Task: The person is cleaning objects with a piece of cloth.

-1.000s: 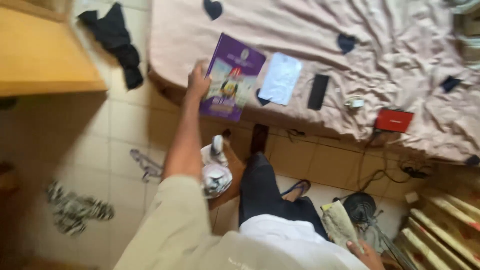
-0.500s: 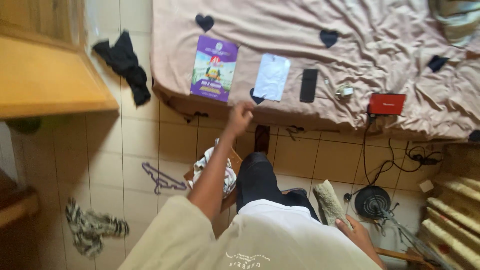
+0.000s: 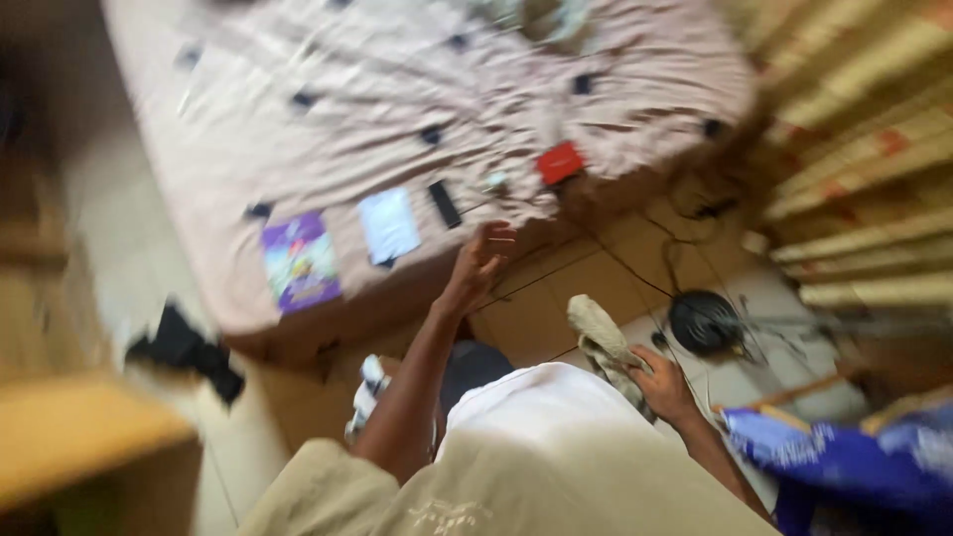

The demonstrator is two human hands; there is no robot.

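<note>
1. The left hand (image 3: pixel 483 260) is raised with its fingers spread and nothing held, just off the near edge of the bed (image 3: pixel 199 199).
2. The right hand (image 3: pixel 663 382) is clenched round a beige rag (image 3: pixel 602 342), which hangs low at the person's right side, well apart from the left hand.
3. A black phone (image 3: pixel 444 203), a white paper (image 3: pixel 388 225) and a purple book (image 3: pixel 301 262) are seen lying in a row on the pink sheet, beyond the left hand.
4. A red box (image 3: pixel 560 162) is seen further along the bed.
5. The tiled floor (image 3: pixel 536 318) is crossed by cables; a black round fan base (image 3: pixel 704 323) stands near the rag, and a dark cloth (image 3: pixel 189 349) lies by the bed's corner.
6. The view is blurred.
</note>
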